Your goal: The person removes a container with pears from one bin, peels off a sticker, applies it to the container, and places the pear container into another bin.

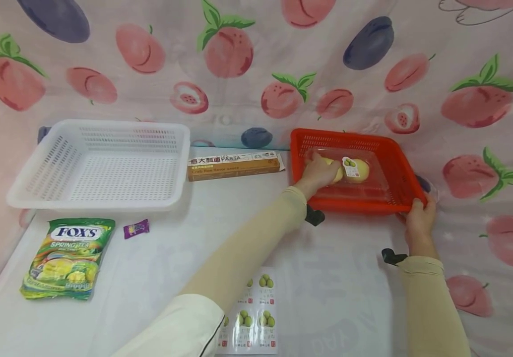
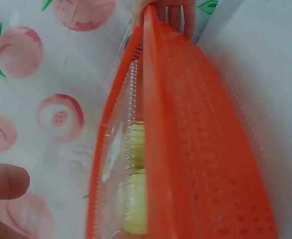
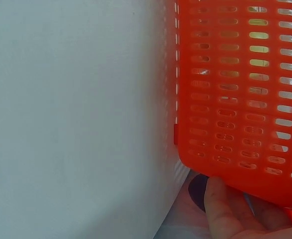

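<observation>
A red plastic basket [image 1: 350,204] stands at the right of the table. Inside lies a clear plastic box [image 1: 374,186] with round pale-yellow pieces [image 1: 361,171] in it and a small fruit-printed label [image 1: 351,167] on its lid. My left hand [image 1: 321,173] reaches over the basket's near left side onto the box's left end; its fingertips are partly hidden. Its straight thumb [image 2: 9,181] shows in the left wrist view. My right hand [image 1: 420,218] grips the basket's near right corner, thumb over the rim and fingers beneath, also seen in the right wrist view.
A white basket [image 1: 173,196] stands at the back left. Beside it lies a pasta box [image 1: 236,166]. In front are a green Fox's candy bag [image 1: 66,260] and a purple wrapped candy [image 1: 136,228]. A sticker sheet [image 1: 249,332] lies near me, partly under my left sleeve.
</observation>
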Motion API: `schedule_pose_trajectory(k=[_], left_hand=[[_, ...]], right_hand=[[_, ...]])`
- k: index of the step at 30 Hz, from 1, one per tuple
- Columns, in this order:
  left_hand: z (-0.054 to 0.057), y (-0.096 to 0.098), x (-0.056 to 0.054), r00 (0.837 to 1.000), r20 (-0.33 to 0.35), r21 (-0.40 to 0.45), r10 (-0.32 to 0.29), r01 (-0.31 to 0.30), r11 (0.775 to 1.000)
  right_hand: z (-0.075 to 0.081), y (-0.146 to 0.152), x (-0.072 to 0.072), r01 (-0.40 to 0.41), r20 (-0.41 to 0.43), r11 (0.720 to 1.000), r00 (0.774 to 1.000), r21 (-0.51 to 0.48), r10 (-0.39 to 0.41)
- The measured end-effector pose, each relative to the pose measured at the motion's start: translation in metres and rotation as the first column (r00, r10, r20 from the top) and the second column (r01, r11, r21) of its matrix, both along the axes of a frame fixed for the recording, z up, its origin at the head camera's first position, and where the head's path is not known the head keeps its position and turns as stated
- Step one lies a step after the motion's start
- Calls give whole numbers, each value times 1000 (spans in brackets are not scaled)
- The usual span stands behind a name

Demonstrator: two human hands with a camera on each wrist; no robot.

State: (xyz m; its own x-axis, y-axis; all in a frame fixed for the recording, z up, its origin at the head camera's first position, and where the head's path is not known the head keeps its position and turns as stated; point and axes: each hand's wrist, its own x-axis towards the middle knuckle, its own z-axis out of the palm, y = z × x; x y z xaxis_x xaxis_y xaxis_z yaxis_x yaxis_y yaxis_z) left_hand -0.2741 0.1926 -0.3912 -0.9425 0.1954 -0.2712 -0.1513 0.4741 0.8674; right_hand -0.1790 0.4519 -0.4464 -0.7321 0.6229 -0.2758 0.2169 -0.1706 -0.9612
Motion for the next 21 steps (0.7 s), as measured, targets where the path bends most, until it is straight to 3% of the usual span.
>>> schedule_pose_trajectory(k=[3,5,11,15,17,19,21], left_hand=[[9,-5,1,994,-101,-27,-48,45,999],[15,-12,1,979,-176,-54,-99,91,994],[25,-47,0,914,-323,-172,-245,198,965],[27,-82,0,857,-404,-344,-319,181,921],[27,-104,1,842,-426,-414,-331,144,899],[27,-128,0,832,-443,-458,-333,110,882],[25,-154,-2,827,-453,-480,-333,88,873]], right_hand=[[1,2,-1,1,-4,1000,1000,-1,-1],[1,3,-2,-7,-7,1000,1000,4,7],[1,3,-6,-38,-9,999,999,34,39],[5,4,-5,-51,14,998,999,46,51],[8,4,-3,-57,37,991,998,120,53],[11,2,0,-47,73,963,997,265,28],[15,-1,3,-27,82,879,997,476,-14]])
